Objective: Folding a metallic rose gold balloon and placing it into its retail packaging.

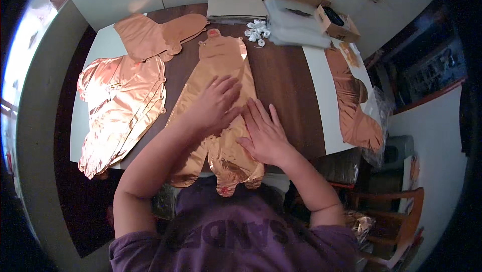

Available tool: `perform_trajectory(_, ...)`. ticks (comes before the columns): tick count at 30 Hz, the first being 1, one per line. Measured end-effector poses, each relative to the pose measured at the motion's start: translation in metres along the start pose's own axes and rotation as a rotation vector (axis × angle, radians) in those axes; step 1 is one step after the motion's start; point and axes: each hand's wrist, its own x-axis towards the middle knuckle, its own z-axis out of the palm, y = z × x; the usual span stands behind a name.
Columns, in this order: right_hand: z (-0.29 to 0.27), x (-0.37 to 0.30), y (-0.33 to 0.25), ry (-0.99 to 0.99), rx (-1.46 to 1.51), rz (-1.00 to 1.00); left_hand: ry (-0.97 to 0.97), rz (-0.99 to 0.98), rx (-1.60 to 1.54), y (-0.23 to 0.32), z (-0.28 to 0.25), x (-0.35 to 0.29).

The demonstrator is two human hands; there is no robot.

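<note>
A flat, copper-coloured foil balloon (221, 63), uninflated, lies lengthwise on the brown table in front of me. Its near end, with a rounded tab, hangs over the table's edge close to my shirt. My left hand (218, 103) rests over the balloon's middle, fingers apart and slightly bent, gripping nothing that I can see. Just right of it and a little nearer, my right hand (265, 134) lies flat on the foil's right side with its fingers stretched out. Part of the balloon is hidden under both hands and my left forearm.
Shiny stacked foil balloons (123, 106) lie at left, more matte ones (150, 36) behind them. White ribbon rolls (257, 30), a cardboard stack (237, 6), clear plastic bags (296, 23) and a small box (339, 25) stand at the back. Another foil piece (349, 101) lies right; a wooden chair (411, 211) stands near.
</note>
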Motion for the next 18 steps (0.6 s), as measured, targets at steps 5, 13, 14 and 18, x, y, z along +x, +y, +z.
perform_trajectory(5,-0.002,0.003,-0.003,-0.055,-0.029,0.020,0.038,0.161,0.071,-0.005,0.041,0.034)
perform_trajectory(13,0.002,-0.001,0.001,0.019,-0.020,-0.018,0.111,-0.007,0.173,-0.050,0.064,0.071)
perform_trajectory(14,0.002,-0.001,0.001,0.022,-0.016,-0.020,0.072,-0.033,0.177,-0.055,0.064,0.074)
perform_trajectory(18,0.002,0.001,-0.001,0.017,-0.007,-0.027,0.121,-0.043,0.084,-0.064,0.052,0.079)
